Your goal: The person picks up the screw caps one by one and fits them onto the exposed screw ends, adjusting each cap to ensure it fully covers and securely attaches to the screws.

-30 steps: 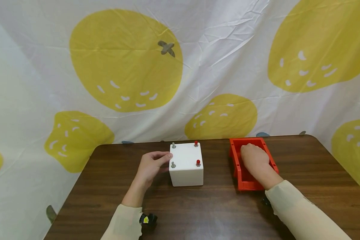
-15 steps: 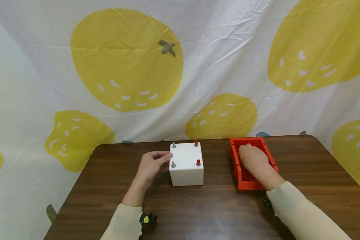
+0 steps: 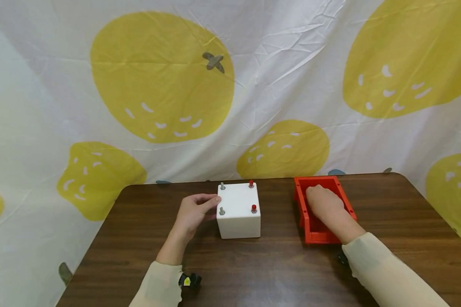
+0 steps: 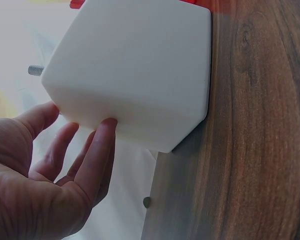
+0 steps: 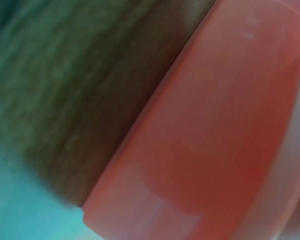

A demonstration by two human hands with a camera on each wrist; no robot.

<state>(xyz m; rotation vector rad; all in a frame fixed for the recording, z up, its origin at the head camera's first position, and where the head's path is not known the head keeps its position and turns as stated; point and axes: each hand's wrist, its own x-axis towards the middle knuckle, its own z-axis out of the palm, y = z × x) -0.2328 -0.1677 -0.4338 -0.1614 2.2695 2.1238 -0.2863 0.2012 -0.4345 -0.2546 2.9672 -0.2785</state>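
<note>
A white block (image 3: 238, 200) stands on the table, with metal bolts sticking up at its top corners. On its left side the bolts (image 3: 222, 210) are bare; on its right they carry red caps (image 3: 254, 208). My left hand (image 3: 191, 212) touches the block's left side with its fingertips, the thumb at the top edge. In the left wrist view, the fingers (image 4: 97, 160) are extended and meet the block's face. My right hand (image 3: 325, 206) reaches down into a red parts bin (image 3: 322, 237). Its fingers are hidden there, and I cannot see what they touch.
The brown wooden table (image 3: 276, 273) runs under everything. Behind it hangs a white cloth (image 3: 261, 85) printed with yellow fruit. Red bin wall (image 5: 205, 125) fills much of the blurred right wrist view.
My right hand has shifted slightly to the left inside the bin. The left hand and the white block have stayed in place.
</note>
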